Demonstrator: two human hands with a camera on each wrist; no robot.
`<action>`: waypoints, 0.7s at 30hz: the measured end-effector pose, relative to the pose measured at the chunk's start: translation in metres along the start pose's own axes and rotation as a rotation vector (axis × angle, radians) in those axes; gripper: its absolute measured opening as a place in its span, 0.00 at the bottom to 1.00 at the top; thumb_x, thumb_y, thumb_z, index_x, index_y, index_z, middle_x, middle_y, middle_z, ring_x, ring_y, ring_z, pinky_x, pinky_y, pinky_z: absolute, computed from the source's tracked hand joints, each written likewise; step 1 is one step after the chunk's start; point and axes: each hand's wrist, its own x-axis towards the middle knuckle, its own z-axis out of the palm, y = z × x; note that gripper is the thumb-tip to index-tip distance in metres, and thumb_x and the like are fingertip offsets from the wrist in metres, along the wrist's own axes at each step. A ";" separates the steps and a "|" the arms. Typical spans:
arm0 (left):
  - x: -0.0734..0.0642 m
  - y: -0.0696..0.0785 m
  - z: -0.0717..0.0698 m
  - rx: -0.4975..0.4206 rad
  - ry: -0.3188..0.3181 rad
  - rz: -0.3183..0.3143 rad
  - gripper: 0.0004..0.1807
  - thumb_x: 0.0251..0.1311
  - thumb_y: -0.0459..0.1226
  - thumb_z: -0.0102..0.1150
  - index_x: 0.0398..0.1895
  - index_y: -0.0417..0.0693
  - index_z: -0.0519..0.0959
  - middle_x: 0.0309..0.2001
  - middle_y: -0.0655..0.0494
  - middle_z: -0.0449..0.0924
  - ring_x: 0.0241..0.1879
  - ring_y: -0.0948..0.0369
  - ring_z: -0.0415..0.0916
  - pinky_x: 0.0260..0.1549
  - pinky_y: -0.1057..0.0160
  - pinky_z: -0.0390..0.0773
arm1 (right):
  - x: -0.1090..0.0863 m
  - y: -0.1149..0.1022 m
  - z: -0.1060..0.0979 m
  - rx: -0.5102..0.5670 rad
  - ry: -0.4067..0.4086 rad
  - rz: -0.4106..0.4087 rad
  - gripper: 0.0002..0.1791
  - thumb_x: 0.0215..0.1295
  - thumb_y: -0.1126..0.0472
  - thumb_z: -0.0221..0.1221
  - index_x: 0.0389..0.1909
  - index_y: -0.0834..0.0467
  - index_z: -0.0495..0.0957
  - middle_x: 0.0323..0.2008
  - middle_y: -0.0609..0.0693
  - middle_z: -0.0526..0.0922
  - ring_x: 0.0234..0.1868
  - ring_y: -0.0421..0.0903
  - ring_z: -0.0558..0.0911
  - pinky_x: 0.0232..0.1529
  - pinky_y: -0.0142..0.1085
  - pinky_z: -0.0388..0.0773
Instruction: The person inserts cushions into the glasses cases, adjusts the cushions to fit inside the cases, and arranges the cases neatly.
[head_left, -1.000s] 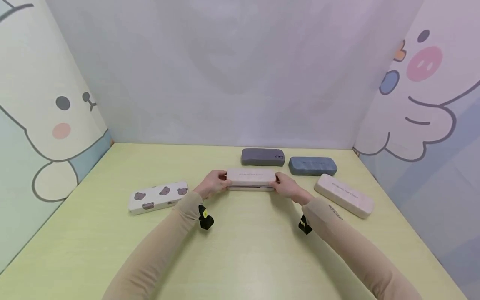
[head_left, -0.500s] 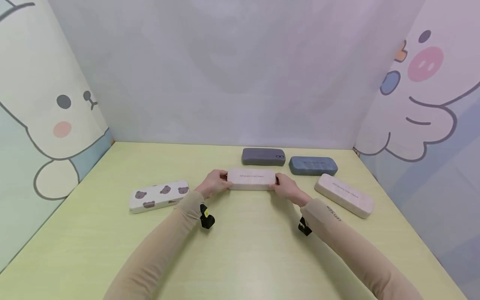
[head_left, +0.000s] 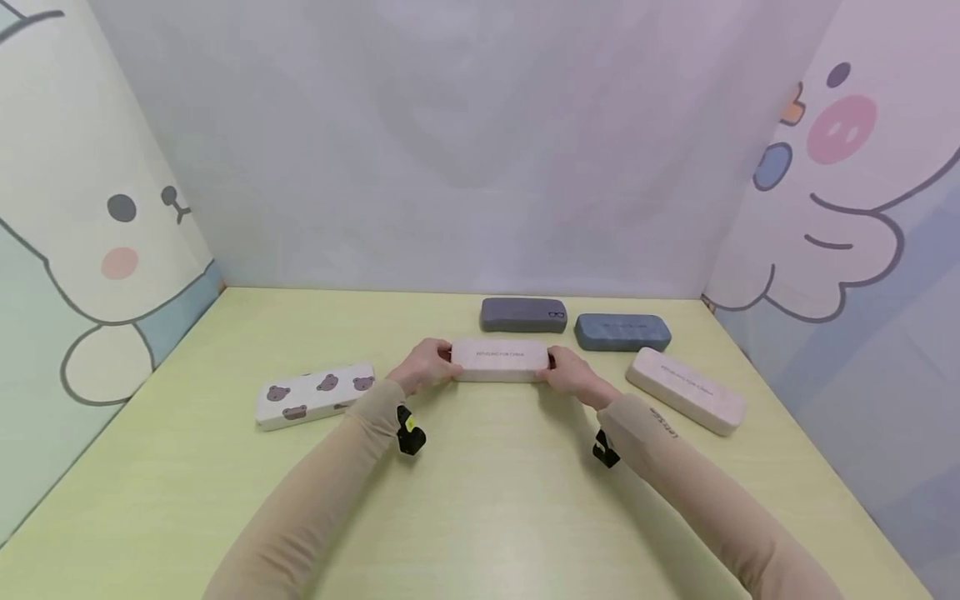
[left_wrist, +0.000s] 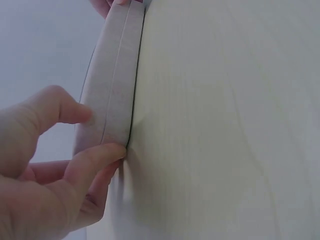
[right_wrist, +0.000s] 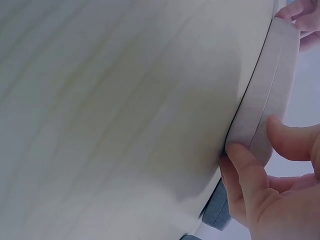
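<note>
A pale pink glasses case [head_left: 500, 360] with small lettering on its lid lies crosswise at the middle of the table, lid down. My left hand [head_left: 426, 365] holds its left end, thumb and fingers around the corner. The opposite end is held by my right hand [head_left: 573, 371] in the same way. In the left wrist view a thin seam runs along the side of the case [left_wrist: 117, 65], with one fingertip above it and another near the bottom edge. The right wrist view shows fingers [right_wrist: 247, 167] low at the end of the case and the thumb [right_wrist: 287, 137] higher on its side.
Behind the held case are a dark grey glasses case [head_left: 521, 315] and a blue one [head_left: 622, 332]. A second pink case [head_left: 685, 390] lies slanted at the right, a white bear-print case [head_left: 315, 396] at the left. Printed walls [head_left: 465, 167] enclose the table [head_left: 480, 500].
The lid of the held pink case has come down: a gap along its front a second ago is gone. Both hands have stayed at its ends.
</note>
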 end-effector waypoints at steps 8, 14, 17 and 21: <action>0.001 0.001 -0.003 0.016 -0.002 0.001 0.21 0.54 0.31 0.61 0.52 0.34 0.76 0.44 0.46 0.77 0.42 0.57 0.69 0.40 0.67 0.70 | 0.001 -0.002 0.000 0.005 -0.001 -0.003 0.06 0.64 0.65 0.56 0.37 0.65 0.72 0.32 0.53 0.71 0.34 0.47 0.70 0.34 0.33 0.65; 0.000 0.002 -0.002 0.055 0.005 0.035 0.23 0.54 0.32 0.60 0.54 0.33 0.75 0.44 0.45 0.77 0.42 0.57 0.69 0.44 0.63 0.70 | 0.001 0.001 -0.001 0.076 0.000 -0.033 0.06 0.62 0.66 0.57 0.35 0.66 0.72 0.29 0.51 0.70 0.31 0.45 0.69 0.31 0.32 0.65; 0.000 0.002 -0.002 0.047 -0.001 0.025 0.27 0.55 0.33 0.60 0.59 0.32 0.72 0.49 0.43 0.77 0.46 0.56 0.70 0.51 0.60 0.70 | 0.001 0.003 -0.003 0.107 -0.020 -0.051 0.06 0.61 0.66 0.58 0.33 0.65 0.71 0.28 0.51 0.70 0.29 0.43 0.68 0.30 0.31 0.66; -0.002 0.002 -0.004 -0.039 -0.036 -0.027 0.34 0.57 0.35 0.61 0.67 0.33 0.63 0.58 0.40 0.73 0.49 0.56 0.72 0.51 0.61 0.73 | 0.001 0.003 -0.008 0.126 -0.070 -0.057 0.10 0.59 0.63 0.61 0.31 0.63 0.69 0.32 0.53 0.76 0.31 0.42 0.71 0.32 0.30 0.68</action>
